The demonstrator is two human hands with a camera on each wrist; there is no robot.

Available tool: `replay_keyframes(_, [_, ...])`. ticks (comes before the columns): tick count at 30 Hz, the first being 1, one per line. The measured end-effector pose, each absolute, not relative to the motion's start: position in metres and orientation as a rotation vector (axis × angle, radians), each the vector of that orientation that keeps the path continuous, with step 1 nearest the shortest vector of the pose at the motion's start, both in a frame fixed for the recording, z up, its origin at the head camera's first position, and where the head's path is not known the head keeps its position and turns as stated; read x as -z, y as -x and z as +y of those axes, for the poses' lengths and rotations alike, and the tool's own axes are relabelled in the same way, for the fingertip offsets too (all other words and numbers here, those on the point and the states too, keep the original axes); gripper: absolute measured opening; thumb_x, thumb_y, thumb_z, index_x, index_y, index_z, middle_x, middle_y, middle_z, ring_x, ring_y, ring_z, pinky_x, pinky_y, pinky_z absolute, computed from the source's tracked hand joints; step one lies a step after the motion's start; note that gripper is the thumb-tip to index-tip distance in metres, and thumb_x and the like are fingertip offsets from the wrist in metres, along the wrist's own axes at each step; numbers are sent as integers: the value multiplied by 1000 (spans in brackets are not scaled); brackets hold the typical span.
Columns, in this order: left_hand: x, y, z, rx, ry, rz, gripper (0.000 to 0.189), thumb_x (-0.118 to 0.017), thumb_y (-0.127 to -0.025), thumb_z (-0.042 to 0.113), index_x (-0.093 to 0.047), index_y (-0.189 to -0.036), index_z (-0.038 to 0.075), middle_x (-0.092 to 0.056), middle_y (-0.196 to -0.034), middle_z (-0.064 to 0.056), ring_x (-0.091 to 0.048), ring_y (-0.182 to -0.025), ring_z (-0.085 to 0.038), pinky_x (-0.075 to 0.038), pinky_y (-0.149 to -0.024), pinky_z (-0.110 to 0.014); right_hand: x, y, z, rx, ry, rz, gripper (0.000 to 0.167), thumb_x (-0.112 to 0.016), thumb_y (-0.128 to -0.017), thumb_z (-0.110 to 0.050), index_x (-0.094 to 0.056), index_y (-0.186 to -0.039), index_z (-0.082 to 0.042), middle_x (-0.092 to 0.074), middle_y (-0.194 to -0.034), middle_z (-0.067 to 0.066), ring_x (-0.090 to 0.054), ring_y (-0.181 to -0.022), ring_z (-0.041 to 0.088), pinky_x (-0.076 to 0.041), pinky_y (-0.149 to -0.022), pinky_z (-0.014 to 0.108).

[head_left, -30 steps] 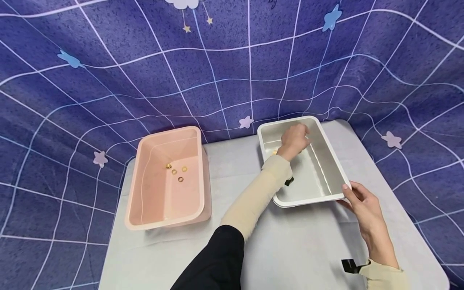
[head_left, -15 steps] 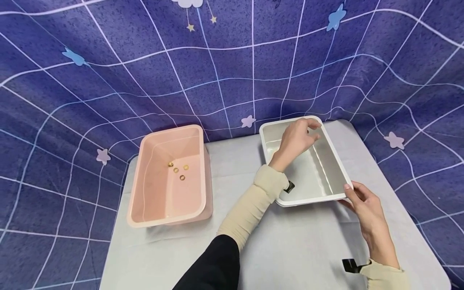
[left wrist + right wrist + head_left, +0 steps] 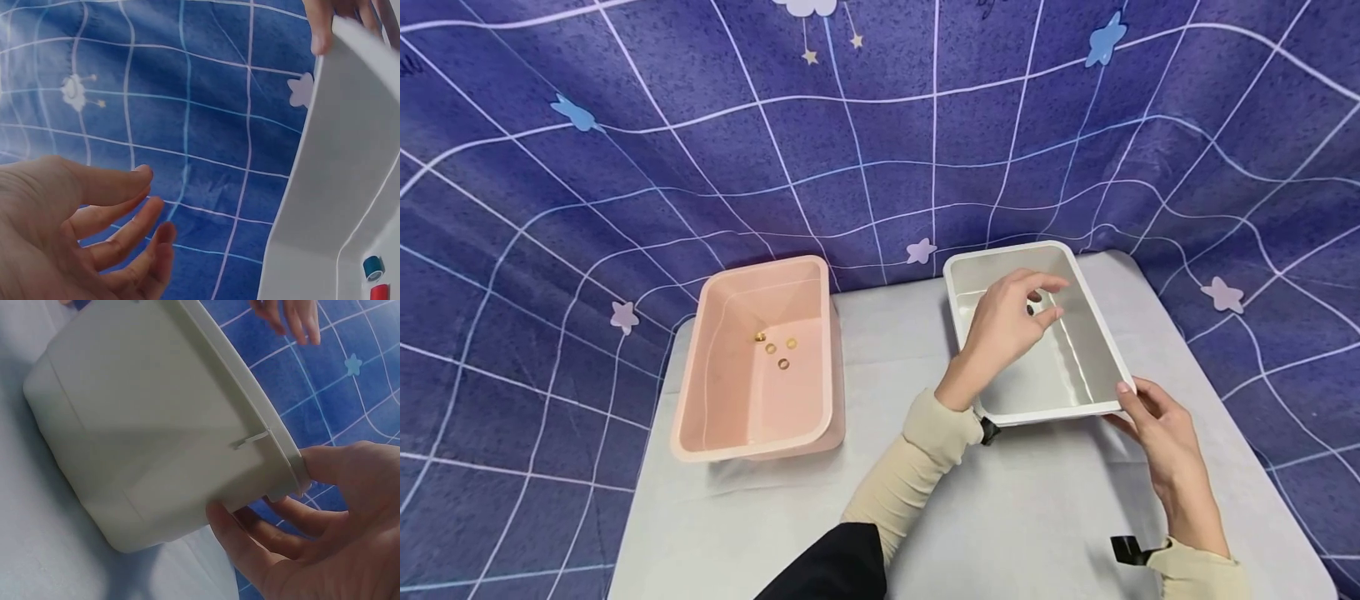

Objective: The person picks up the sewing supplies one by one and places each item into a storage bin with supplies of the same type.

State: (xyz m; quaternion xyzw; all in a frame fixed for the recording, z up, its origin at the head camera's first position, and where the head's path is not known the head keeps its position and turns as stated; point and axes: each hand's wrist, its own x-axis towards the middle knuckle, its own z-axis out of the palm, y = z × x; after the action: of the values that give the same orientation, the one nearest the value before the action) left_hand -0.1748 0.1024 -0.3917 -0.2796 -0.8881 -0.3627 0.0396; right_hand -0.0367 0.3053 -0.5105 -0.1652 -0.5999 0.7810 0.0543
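Note:
Over the white bin [image 3: 1037,387] hovers my left hand [image 3: 1000,325], thumb and fingers spread in a loose curve. In the left wrist view that hand [image 3: 94,225] has nothing between its fingertips. A small dark spot [image 3: 1030,310] shows between thumb and fingers in the head view; its kind is unclear. My right hand [image 3: 1165,433] grips the bin's near right corner, thumb on the rim and fingers beneath, as the right wrist view of the bin [image 3: 156,431] also shows. Inside the bin lie a small teal cylinder [image 3: 373,267] and a red one [image 3: 379,292], partly cut off.
At the left stands a pink bin [image 3: 722,400] with several small gold rings [image 3: 791,342] on its bottom. Both bins are on a white-covered table [image 3: 887,358]. A blue gridded curtain [image 3: 880,133] hangs close behind them.
My left hand has drawn back toward me from the far part of the white bin, and its fingers have spread. The right hand keeps its grip on the corner.

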Motion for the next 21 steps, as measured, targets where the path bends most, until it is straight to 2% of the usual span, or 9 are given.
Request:
replay_keyframes(5, [393,155,81,1229,843,-2658,33,-82,-92,22,-76,-124,23,-75,-121,8,-67,-97,-3,-44,-81,-8,511,37,306,-2375,501,-1818,14,-66,-102,-10,-71,-113,-18,-75,-101,-13,-73,-90,1,-62,-81,19])
replay_keyframes(7, [395,150,71,1285,823,-2625,32,-82,-91,19,-77,-123,21,-75,-120,8,-67,-95,-3,-48,-82,-11,511,37,306,-2377,497,-1820,14,-66,-102,-11,-71,-113,-18,-75,-102,-13,-73,-91,1,-62,-81,19])
replay_keyframes(12, [400,137,46,1441,777,-2539,31,-82,-91,13,-77,-121,18,-75,-116,4,-70,-98,-11,-59,-84,-26,510,36,305,-2377,484,-1821,13,-66,-102,-11,-71,-113,-17,-75,-102,-12,-73,-91,1,-62,-81,19])
replay_keyframes(16, [407,128,28,1524,733,-2520,31,-80,-91,10,-76,-121,17,-75,-115,1,-70,-100,-17,-61,-83,-36,510,36,305,-2372,482,-1825,12,-67,-102,-13,-71,-113,-16,-75,-103,-13,-73,-91,0,-62,-81,19])
replay_keyframes(21, [423,118,9,1602,620,-2529,31,-81,-90,8,-76,-120,17,-74,-112,-1,-70,-99,-20,-61,-84,-34,510,36,305,-2363,489,-1834,14,-67,-102,-14,-70,-115,-15,-75,-104,-13,-73,-92,0,-61,-82,19])
